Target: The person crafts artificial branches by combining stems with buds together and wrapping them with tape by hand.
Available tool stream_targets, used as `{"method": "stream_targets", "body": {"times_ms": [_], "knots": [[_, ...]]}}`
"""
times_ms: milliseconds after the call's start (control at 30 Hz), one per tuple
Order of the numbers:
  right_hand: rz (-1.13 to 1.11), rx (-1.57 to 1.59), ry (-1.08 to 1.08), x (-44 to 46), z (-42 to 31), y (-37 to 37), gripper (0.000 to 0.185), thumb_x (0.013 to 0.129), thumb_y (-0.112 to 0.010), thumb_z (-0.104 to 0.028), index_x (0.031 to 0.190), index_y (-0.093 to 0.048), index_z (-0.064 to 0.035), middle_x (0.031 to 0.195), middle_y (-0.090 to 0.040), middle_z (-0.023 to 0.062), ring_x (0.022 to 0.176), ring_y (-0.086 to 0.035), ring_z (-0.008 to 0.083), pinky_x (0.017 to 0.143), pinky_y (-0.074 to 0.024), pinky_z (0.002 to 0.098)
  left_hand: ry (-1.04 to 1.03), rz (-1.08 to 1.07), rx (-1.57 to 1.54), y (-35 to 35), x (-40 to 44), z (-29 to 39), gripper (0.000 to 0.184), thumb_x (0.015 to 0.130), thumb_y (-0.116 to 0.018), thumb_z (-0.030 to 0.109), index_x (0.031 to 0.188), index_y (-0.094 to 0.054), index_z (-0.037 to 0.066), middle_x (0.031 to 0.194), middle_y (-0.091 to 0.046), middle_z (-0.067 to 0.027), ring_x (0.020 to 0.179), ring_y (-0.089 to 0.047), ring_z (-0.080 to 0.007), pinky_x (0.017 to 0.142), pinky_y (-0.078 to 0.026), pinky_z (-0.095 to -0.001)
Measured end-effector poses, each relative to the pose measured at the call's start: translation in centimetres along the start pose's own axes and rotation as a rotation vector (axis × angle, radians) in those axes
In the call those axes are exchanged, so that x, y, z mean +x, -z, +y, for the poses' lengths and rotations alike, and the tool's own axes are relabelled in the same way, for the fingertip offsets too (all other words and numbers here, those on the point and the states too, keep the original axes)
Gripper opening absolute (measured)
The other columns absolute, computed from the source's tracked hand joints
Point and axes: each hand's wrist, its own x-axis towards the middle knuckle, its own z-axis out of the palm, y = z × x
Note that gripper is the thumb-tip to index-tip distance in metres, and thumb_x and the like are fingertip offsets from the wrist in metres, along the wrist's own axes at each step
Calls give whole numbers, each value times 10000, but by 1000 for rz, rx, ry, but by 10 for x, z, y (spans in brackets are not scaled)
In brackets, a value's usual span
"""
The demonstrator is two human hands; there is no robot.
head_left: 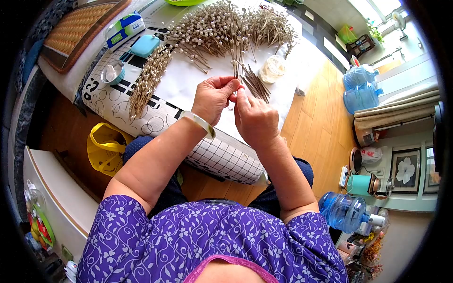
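My left hand [211, 100], with a pale bangle [198, 123] at its wrist, pinches a few thin budded stems [237, 59] near their lower ends. They stand upright above my fingers. My right hand [257, 119] meets it there, thumb and forefinger pressed together at the base of the stems; what they grip is too small to make out. Just beyond my right hand lie several bare brown sticks [255, 85], beside an open white jar [272, 69]. A large heap of white-budded stems [207, 30] spreads across the far side of the table.
On the left of the table [184, 89] lie a bundle of budded stems [150, 80], a small bowl [113, 72], a blue case [145, 45] and a tissue pack [125, 30]. A yellow bag [106, 148] is below on the floor. Water bottles [361, 89] stand at right.
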Motion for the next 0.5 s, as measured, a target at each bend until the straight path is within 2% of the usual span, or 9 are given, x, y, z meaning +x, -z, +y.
{"method": "stream_targets", "body": {"times_ms": [33, 167, 233, 267, 300, 367, 433, 500], "knots": [[-8, -18, 3, 0, -1, 0, 221, 781, -507, -151, 931, -549, 6, 622, -536, 34, 525, -546, 157, 436, -427, 277, -2, -3, 7, 0, 0, 0, 127, 793, -620, 165, 852, -614, 53, 735, -619, -36, 557, -527, -50, 498, -426, -164], [-45, -52, 15, 2, -3, 8, 246, 772, -541, -199, 926, -555, -7, 631, -546, 40, 534, -556, 165, 443, -433, 283, -14, -15, 62, -1, 1, 6, 122, 800, -611, 141, 852, -611, 31, 732, -616, -36, 548, -505, -45, 494, -407, -157], [8, 213, -31, 3, 0, 16, 287, 745, -589, -257, 929, -564, -38, 623, -547, 46, 536, -562, 178, 455, -440, 291, -21, -66, 103, 4, 3, 4, 122, 804, -602, 125, 853, -609, 14, 728, -613, -35, 528, -466, -38, 482, -375, -150], [22, 358, -129, 2, 6, 14, 304, 704, -643, -253, 935, -568, -71, 611, -546, 54, 543, -568, 201, 469, -448, 297, -32, -76, 64, 3, 2, 3, 121, 806, -595, 119, 858, -610, 11, 717, -608, -30, 515, -429, -29, 470, -338, -148], [31, 541, -217, 5, 13, 16, 225, 723, -648, -167, 913, -590, -62, 649, -580, 62, 553, -579, 161, 486, -457, 274, -25, -77, 64, 3, 1, 3, 121, 806, -595, 119, 858, -610, 11, 717, -608, -30, 515, -429, -29, 470, -338, -148], [109, 990, -545, -2, 34, -5, 168, 758, -636, -105, 901, -612, -21, 723, -616, 60, 609, -577, 107, 534, -463, 240, 12, -185, 149, 2, -1, 4, 127, 807, -592, 122, 867, -613, 13, 710, -605, -29, 518, -431, -27, 475, -329, -147], [-9, 1419, -741, -2, 47, -8, 175, 808, -593, -82, 951, -605, 18, 824, -619, 44, 709, -552, 76, 625, -445, 195, 41, -194, 178, 0, -2, 6, 122, 808, -586, 118, 867, -613, 14, 706, -604, -26, 539, -437, -34, 505, -337, -160], [-48, 1545, -822, -4, 49, -8, 188, 792, -611, -79, 953, -605, 18, 840, -618, 53, 763, -556, 90, 669, -435, 178, 71, -257, 168, -1, -4, 5, 122, 808, -586, 120, 870, -611, 18, 721, -606, -28, 597, -485, -53, 566, -378, -177]]}}
